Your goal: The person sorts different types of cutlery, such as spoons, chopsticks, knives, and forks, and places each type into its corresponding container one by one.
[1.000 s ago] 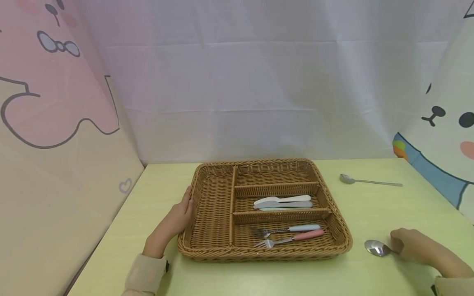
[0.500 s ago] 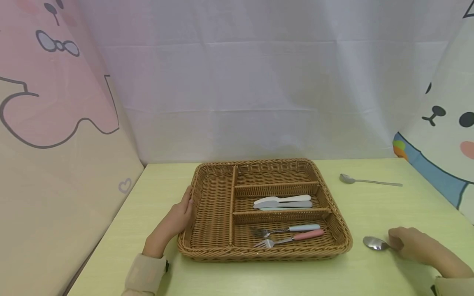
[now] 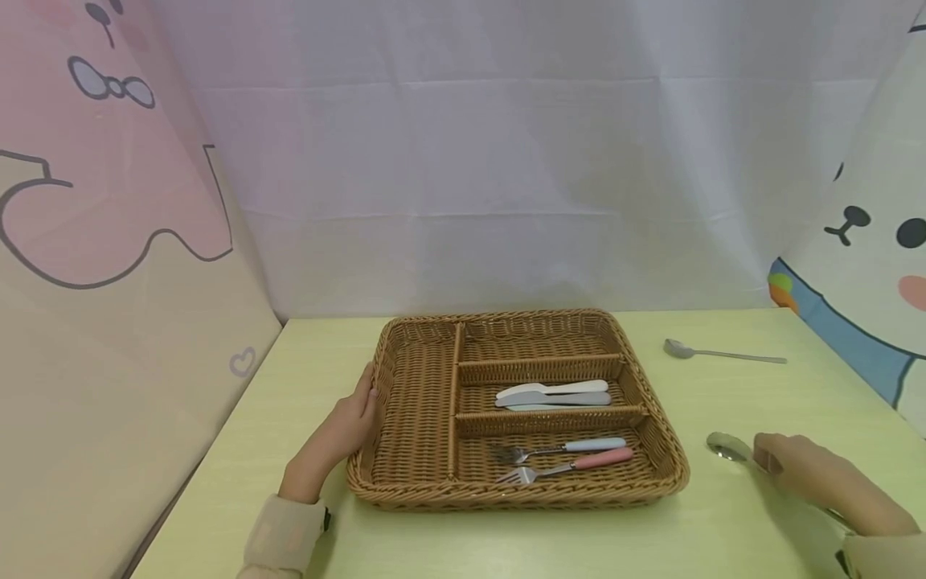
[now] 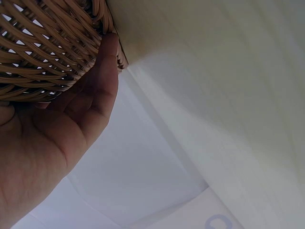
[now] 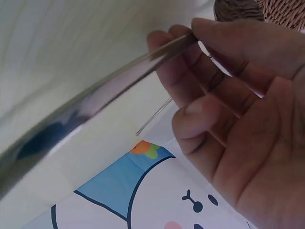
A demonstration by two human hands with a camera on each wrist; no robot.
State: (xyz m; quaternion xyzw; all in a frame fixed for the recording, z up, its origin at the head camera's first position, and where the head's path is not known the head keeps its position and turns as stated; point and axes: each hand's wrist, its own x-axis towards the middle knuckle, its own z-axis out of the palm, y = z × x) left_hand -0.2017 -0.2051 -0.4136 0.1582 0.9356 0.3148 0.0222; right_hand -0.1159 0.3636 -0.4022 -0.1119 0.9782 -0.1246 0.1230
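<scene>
My right hand (image 3: pixel 813 474) pinches a metal spoon between thumb and fingertips. The bowl of the spoon (image 3: pixel 727 447) points left towards the basket, and its shiny handle (image 5: pixel 95 100) runs back beneath my hand. A brown wicker basket (image 3: pixel 415 490) with compartments sits mid-table. My left hand (image 3: pixel 350 426) rests against its left outer wall, thumb near the rim. In the left wrist view its fingers (image 4: pixel 102 86) lie along the weave down to the base. Several table knives (image 3: pixel 557 394) lie in the middle right compartment; two forks, blue-handled (image 3: pixel 593 445) and pink-handled (image 3: pixel 602 459), lie in the front one.
A long-handled spoon (image 3: pixel 731 355) lies on the pale yellow table (image 3: pixel 550 547) at the back right. A white cloth (image 3: pixel 463 185) hangs behind the table. Printed cartoon panels (image 3: pixel 108 209) stand on both sides.
The spoon in my right hand has moved up slightly and away from me, its bowl now tilted. The left hand and the basket have stayed put.
</scene>
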